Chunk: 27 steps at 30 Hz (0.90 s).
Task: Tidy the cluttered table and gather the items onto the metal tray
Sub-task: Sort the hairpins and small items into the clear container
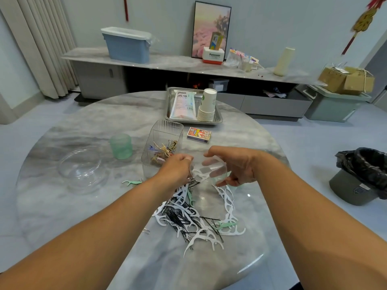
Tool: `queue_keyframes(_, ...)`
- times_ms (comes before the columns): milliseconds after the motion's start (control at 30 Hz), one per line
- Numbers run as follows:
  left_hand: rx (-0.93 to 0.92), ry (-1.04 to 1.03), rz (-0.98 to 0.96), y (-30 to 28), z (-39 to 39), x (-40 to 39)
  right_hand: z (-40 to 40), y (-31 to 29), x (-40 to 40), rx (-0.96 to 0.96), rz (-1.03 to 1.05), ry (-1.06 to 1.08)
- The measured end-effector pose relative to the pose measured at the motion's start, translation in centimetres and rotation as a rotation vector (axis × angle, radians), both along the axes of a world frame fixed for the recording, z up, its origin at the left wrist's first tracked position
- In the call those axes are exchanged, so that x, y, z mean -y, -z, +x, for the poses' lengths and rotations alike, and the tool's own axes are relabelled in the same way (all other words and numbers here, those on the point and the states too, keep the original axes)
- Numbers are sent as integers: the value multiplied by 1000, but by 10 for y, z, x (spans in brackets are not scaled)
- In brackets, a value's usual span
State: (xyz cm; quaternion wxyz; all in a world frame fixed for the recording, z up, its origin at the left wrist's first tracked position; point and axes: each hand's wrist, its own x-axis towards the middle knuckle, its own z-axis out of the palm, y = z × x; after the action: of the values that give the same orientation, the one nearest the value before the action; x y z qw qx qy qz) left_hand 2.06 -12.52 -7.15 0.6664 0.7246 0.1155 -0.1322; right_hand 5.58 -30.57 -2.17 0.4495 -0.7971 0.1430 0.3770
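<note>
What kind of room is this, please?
Probably a living or dining room at home: a round marble table, a long low cabinet along the wall with a framed picture, and curtains.

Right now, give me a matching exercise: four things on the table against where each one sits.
Things:
1. stack of paper cups
2. matchbox
3. green cup
4. floss picks

Places:
A. loose pile nearest the person
B. on the metal tray
C. left of the ribbed clear box
D. on the table just in front of the tray

Pairs: 1-B, 2-D, 3-C, 4-A
</note>
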Motion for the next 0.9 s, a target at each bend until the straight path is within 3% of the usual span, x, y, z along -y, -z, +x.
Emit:
queue_keyframes(67,4,-9,1,2,3,-2,3,-3,5,11,78,55)
queue_keyframes(167,81,39,124,8,7,-9,13,-6,16,203,152,279)
queue_keyframes(367,183,120,390,27,11,-21,22,31,31,695,-84,462)
queue_keyframes(600,245,248,464,35,21,-43,22,78,28,774,-350,165)
queue_keyframes(800,359,418,755,51,21,-56,-4,110,23,885,-720,-275)
queue_keyframes(900,327,486,823,58,22,-56,-2,113,30,853,-770,-253)
